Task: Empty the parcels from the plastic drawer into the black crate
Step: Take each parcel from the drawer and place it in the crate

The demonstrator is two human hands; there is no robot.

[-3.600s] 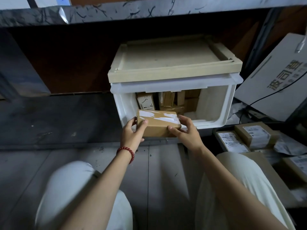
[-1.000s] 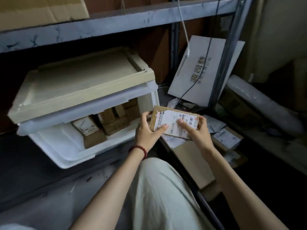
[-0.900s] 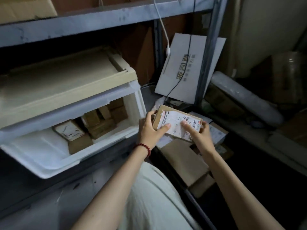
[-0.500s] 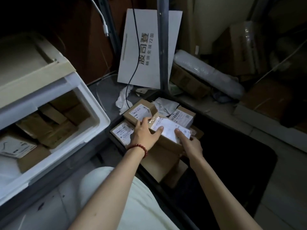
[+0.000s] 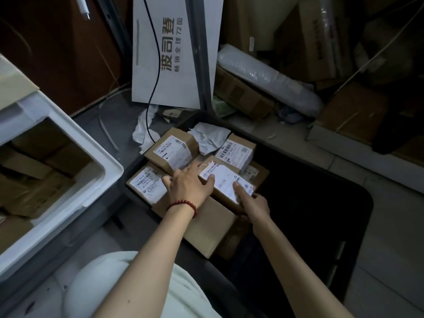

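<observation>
Parcel (image 5: 226, 183), pinched at its ends by left hand (image 5: 188, 187) and right hand (image 5: 254, 204) over black crate (image 5: 344, 237), looks light, stiff, safest gripped by edges.

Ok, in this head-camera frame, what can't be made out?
- White plastic drawer: cut off by the left edge; the count of brown parcels inside is unclear in shadow.
- Black crate: its right half is too dark to see the bottom.
- Labelled cardboard parcel: print too small; left hand and right hand cover its edges.
</observation>
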